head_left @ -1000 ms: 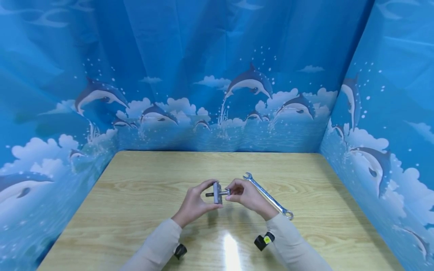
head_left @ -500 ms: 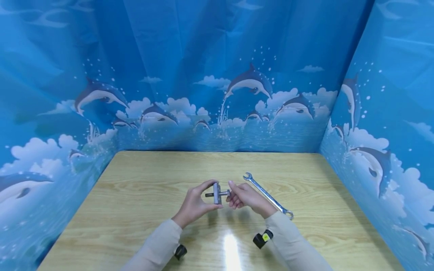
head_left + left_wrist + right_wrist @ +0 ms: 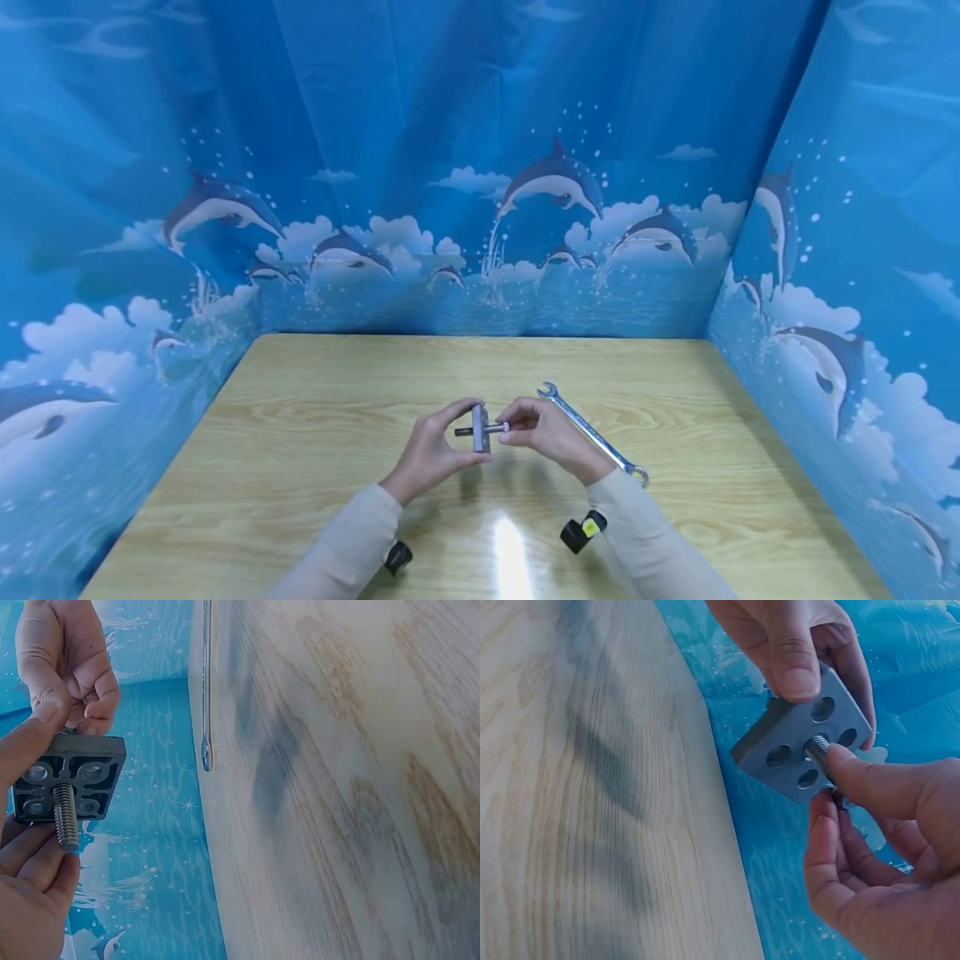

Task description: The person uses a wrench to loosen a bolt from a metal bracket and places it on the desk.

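Note:
My left hand (image 3: 426,454) holds a square grey metal plate (image 3: 787,735) by its opposite edges, thumb on one side and fingers on the other. Several round holes pierce the plate. Through its centre runs a threaded bolt (image 3: 66,817), whose free end sticks out toward the left. On the other side, my right hand (image 3: 553,437) pinches the bolt near its head end between thumb and fingers; the head is partly hidden by the fingertips. Plate and bolt are held up above the table.
A chrome combination wrench (image 3: 596,433) lies slanted on the wooden table (image 3: 337,392), just beyond the right hand and forearm. Blue dolphin-print sheeting (image 3: 480,300) stands along the back and both sides of the table.
The right hand let go of the bolt with its thumb raised half a second ago, and now pinches it again. The left hand and plate have stayed in place.

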A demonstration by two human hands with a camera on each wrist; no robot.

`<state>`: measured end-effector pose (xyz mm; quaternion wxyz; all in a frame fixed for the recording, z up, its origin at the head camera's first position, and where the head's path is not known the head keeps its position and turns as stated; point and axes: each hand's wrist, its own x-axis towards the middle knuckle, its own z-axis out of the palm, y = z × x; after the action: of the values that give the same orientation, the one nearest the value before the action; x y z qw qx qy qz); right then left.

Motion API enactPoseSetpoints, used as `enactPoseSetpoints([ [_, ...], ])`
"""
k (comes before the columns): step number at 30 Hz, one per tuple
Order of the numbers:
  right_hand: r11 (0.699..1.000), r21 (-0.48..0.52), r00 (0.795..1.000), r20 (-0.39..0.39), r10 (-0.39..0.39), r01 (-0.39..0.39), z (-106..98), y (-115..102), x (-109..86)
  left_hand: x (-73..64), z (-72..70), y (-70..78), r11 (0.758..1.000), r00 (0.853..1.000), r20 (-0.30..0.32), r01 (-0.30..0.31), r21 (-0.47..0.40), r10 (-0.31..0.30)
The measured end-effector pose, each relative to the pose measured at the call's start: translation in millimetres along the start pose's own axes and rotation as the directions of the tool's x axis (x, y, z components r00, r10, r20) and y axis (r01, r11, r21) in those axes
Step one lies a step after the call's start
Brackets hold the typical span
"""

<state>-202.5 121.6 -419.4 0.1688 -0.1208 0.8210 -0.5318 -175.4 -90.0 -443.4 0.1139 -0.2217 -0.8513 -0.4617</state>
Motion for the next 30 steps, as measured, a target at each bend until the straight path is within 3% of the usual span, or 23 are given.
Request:
enactPoseSetpoints([
  [7,1.000,0.007,1.000,-0.004,-0.009,0.009,0.7,1.8,-0.1,0.3,-0.6,0.3,1.000,1.000,0.006,0.011,0.000,-0.011],
  [21,0.994,0.077,0.981,0.182,0.067,-0.082,-0.6,6.6,1.7,-0.6,0.3,-0.3,1.000,1.000,0.008,-0.012,0.006,0.012],
  [30,0.999,0.039,0.999,0.022,0.034,-0.034,-0.8,4.2,1.0,-1.1,1.0,-0.3,1.000,1.000,0.009,0.004,0.002,-0.004],
])
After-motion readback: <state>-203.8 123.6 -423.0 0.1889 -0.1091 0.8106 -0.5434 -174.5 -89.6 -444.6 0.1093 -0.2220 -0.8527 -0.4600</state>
